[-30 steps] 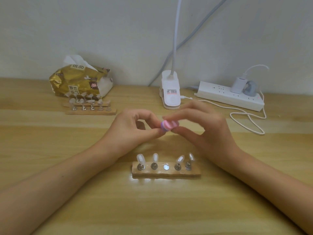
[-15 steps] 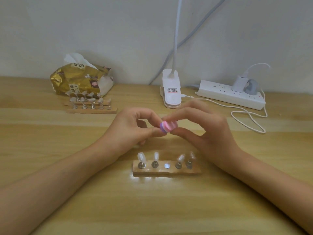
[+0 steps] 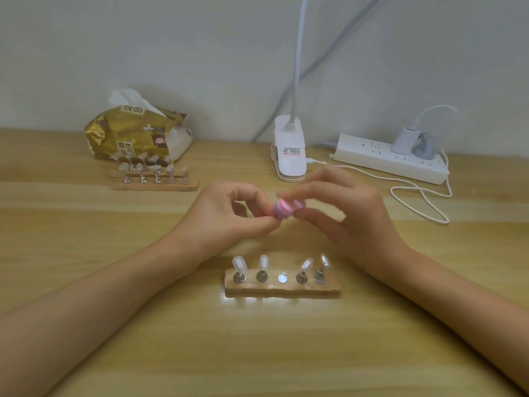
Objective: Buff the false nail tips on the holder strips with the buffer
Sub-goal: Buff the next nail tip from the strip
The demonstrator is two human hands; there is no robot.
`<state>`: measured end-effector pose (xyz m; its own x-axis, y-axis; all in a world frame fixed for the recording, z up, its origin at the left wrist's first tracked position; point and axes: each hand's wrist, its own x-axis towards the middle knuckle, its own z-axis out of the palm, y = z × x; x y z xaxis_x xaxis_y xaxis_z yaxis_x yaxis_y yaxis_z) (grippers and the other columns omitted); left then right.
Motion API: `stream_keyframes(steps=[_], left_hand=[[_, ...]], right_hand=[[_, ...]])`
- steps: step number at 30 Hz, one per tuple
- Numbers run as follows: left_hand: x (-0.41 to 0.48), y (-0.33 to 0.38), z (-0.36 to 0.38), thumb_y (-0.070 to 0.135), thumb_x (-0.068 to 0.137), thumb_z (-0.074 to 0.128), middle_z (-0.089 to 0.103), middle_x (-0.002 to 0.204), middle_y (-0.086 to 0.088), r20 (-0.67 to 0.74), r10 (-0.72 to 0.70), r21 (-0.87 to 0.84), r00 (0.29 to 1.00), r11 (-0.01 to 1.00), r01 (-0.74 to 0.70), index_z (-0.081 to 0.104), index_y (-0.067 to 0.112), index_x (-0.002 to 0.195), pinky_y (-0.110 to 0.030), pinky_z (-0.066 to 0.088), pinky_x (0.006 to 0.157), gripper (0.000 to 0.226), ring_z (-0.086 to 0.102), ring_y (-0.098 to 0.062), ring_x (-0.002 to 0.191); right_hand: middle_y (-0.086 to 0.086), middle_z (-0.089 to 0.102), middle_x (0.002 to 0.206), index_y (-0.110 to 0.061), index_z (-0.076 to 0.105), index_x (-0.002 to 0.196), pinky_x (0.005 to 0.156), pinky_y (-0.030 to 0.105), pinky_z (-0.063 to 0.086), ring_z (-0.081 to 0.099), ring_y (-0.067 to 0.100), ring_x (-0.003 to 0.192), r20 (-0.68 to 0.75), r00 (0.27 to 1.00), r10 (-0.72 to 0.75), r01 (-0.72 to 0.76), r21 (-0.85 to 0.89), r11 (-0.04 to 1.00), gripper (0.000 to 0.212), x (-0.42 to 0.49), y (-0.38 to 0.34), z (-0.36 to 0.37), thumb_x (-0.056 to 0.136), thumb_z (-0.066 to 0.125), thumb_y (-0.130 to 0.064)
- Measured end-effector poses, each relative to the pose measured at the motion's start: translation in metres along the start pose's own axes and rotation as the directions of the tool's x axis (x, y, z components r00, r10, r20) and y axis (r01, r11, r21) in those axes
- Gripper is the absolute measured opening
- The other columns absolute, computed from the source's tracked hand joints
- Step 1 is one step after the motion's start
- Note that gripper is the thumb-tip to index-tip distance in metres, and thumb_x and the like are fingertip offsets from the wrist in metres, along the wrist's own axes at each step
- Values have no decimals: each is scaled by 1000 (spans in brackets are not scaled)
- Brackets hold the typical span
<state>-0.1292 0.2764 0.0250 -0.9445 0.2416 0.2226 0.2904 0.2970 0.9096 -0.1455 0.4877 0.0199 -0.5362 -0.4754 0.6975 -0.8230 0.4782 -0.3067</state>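
A small pink and purple buffer block is pinched between the fingers of my right hand, above the table's middle. My left hand pinches something small right against the buffer's left end; the thing itself is hidden by the fingertips. Below both hands lies a wooden holder strip with several clear nail tips on metal stands; its middle spot is bare. Two more holder strips with tips lie at the back left.
A gold tissue pack sits behind the far strips. A white clip lamp base stands at the back centre. A white power strip with a charger and a looping white cable lies at the back right.
The right hand is blurred now and has shifted slightly with the buffer against the left fingertips. The left hand and the strip stay where they were.
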Motion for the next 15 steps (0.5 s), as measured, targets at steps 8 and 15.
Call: stream_keyframes(steps=[8,15], left_hand=[[0,0,1,12,75,82,62,57,15,-7,2,11,1000,1000,-2,73,17,70,-12,29,44,11,34,-1,43],[0,-1,0,9,76,81,60,53,17,18,27,38,999,999,-28,73,16,70,-10,26,44,12,33,-1,40]], right_hand=[[8,61,89,-10,76,106,79,24,49,62,14,85,-34,999,37,-36,5,999,21,0,1,-2,85,77,-4],[7,59,88,-9,76,106,78,21,47,60,13,84,-15,998,56,-56,-2,998,21,1,0,-1,86,77,-4]])
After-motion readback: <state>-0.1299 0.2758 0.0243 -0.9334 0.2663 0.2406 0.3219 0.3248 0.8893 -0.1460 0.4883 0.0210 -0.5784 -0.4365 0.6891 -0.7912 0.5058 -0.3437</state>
